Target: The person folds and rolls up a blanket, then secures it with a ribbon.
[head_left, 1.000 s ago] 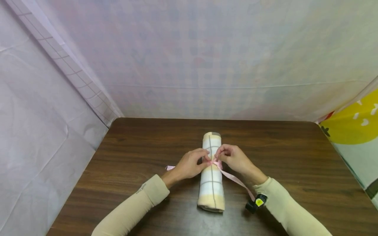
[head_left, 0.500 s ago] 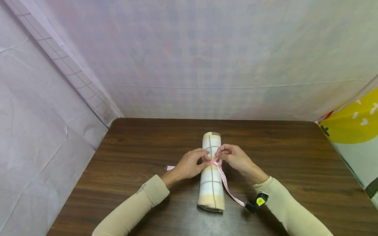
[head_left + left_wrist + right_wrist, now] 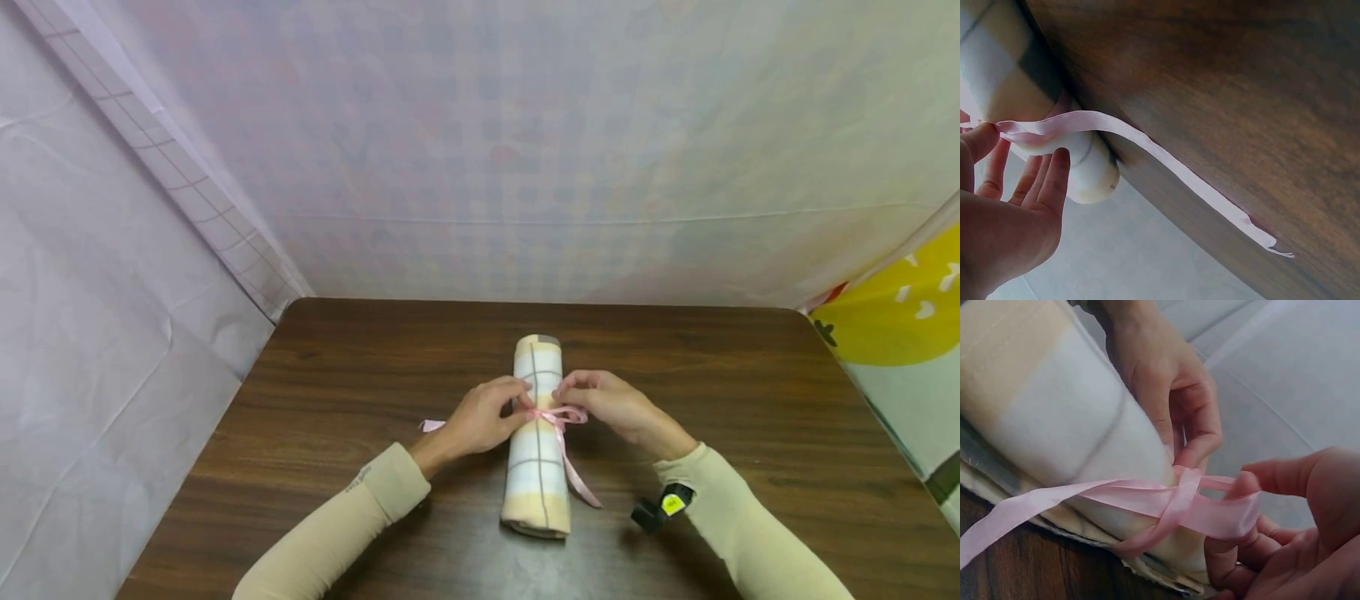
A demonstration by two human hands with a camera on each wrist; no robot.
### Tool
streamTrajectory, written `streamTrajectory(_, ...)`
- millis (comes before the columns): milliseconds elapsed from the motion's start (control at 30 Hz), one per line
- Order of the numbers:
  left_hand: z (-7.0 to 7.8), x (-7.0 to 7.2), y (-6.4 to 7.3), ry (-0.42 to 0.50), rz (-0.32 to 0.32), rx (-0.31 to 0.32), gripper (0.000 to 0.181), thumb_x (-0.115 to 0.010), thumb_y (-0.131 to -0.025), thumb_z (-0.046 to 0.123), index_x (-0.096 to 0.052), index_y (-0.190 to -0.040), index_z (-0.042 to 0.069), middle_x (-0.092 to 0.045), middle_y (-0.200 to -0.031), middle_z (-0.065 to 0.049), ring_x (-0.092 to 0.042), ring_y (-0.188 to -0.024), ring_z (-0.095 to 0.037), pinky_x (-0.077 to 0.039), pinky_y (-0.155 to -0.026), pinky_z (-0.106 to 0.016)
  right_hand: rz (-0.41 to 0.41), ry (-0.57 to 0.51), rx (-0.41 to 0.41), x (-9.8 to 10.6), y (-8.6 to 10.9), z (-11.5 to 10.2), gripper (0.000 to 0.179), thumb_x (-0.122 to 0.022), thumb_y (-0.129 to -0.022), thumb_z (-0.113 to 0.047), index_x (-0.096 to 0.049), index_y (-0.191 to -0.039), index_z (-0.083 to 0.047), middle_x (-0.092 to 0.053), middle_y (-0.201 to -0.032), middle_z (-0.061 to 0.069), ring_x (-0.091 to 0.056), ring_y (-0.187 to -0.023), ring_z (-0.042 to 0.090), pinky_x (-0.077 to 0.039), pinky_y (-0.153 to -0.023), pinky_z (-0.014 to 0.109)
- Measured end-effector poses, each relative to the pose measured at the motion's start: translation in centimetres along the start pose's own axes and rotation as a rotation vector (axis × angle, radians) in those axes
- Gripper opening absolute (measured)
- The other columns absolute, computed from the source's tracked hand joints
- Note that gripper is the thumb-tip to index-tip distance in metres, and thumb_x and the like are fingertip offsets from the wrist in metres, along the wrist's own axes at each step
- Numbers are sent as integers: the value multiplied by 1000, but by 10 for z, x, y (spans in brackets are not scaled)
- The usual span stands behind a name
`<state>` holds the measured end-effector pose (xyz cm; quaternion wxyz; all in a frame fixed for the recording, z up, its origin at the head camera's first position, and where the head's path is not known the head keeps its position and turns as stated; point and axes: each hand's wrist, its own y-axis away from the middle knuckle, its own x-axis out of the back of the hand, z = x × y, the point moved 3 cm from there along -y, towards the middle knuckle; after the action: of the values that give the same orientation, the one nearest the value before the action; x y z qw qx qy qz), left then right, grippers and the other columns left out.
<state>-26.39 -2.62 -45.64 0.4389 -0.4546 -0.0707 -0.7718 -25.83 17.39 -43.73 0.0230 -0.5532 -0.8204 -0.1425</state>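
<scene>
A rolled cloth point(image 3: 542, 487), white and cream with grey check lines, lies lengthwise on the dark wooden table point(image 3: 360, 350). Pink ribbon point(image 3: 1222, 517) circles its middle, with a loop on the right side in the head view. My left hand point(image 3: 483, 417) pinches the ribbon at the crossing on top of the roll. From there a flat tail point(image 3: 1197, 184) trails over the table in the left wrist view. My right hand point(image 3: 615, 406) holds the loop with curled fingers, seen close in the right wrist view. Another tail point(image 3: 579, 482) hangs beside the roll.
Behind the table hangs a pale checked curtain point(image 3: 510, 167), and a white sheet point(image 3: 97, 333) covers the left side. A yellow printed cloth point(image 3: 892, 317) shows at the far right. A black wrist device point(image 3: 663, 507) sits below my right sleeve.
My right hand has shifted slightly right, and a ribbon loop now shows beside the crossing. The right-hand tail has swung down toward the roll. My left hand stays in place.
</scene>
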Motion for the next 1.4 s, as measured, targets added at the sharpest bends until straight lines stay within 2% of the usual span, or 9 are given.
streamTrajectory(300, 1, 1, 0, -7, -3, 0, 11, -70, -94, 22, -71, -98, 11, -65, -128, -8, -62, -116, -21, -50, -100, -35, 29, -27, 53, 4, 1, -3, 14, -60, -90, -5, -53, -98, 3, -59, -78, 2, -55, -69, 11, -46, -63, 25)
streamTrajectory(467, 0, 1, 1, 4, -1, 2, 12, -70, -94, 22, -71, -99, 11, -66, -128, -8, -62, -116, -22, -50, -100, -36, 29, 40, 69, 7, 3, -7, 20, -62, -90, -6, -52, -102, 7, -57, -74, 1, -53, -65, 10, -44, -58, 24)
streamTrajectory(600, 0, 0, 1, 4, 9, -3, 11, -70, -93, 21, -71, -99, 12, -66, -127, -8, -62, -116, -22, -50, -100, -35, 40, 109, 83, 15, 5, -9, 17, -60, -90, -6, -54, -100, 6, -59, -78, 2, -55, -70, 11, -47, -64, 27)
streamTrajectory(733, 0, 0, 2, -3, 17, -4, 10, -70, -93, 21, -71, -99, 13, -66, -127, -7, -63, -114, -21, -50, -98, -34, 60, 82, 127, 21, 6, -9, 13, -61, -91, -5, -54, -97, 4, -63, -78, 2, -58, -70, 12, -51, -67, 31)
streamTrajectory(867, 1, -1, 2, 5, 15, 3, 11, -71, -93, 22, -71, -99, 13, -66, -126, -7, -64, -110, -19, -51, -95, -33, 61, 11, 170, 22, 7, -10, 11, -61, -94, -3, -53, -96, 4, -62, -70, 3, -54, -56, 11, -49, -54, 27)
streamTrajectory(1000, 1, -1, 2, 9, 11, 16, 10, -71, -93, 21, -71, -99, 13, -66, -127, -7, -64, -109, -19, -51, -94, -33, 77, -10, 163, 24, 10, -15, 13, -63, -94, -5, -54, -97, 3, -56, -65, 2, -44, -48, 9, -38, -45, 23)
streamTrajectory(1167, 1, -2, 2, 22, 9, 32, 10, -71, -93, 21, -71, -99, 12, -65, -128, -7, -63, -111, -19, -51, -96, -34, 93, 46, 107, 35, 14, -18, 19, -66, -94, -14, -57, -101, 2, -56, -71, 3, -41, -49, 9, -37, -42, 25)
streamTrajectory(1300, 2, -1, 3, 45, 14, 19, 9, -70, -93, 18, -70, -98, 11, -66, -126, -8, -63, -110, -20, -51, -95, -33, 60, 163, 64, 44, 15, -14, 24, -66, -95, -16, -62, -104, 5, -58, -73, 5, -47, -55, 11, -41, -47, 24)
streamTrajectory(1400, 2, 1, 3, 81, 5, 26, 9, -69, -94, 16, -67, -100, 10, -66, -118, -9, -63, -104, -22, -51, -89, -31, 12, 273, 35, 47, 14, -6, 26, -64, -96, -19, -65, -106, 5, -60, -74, 9, -52, -58, 13, -43, -48, 25)
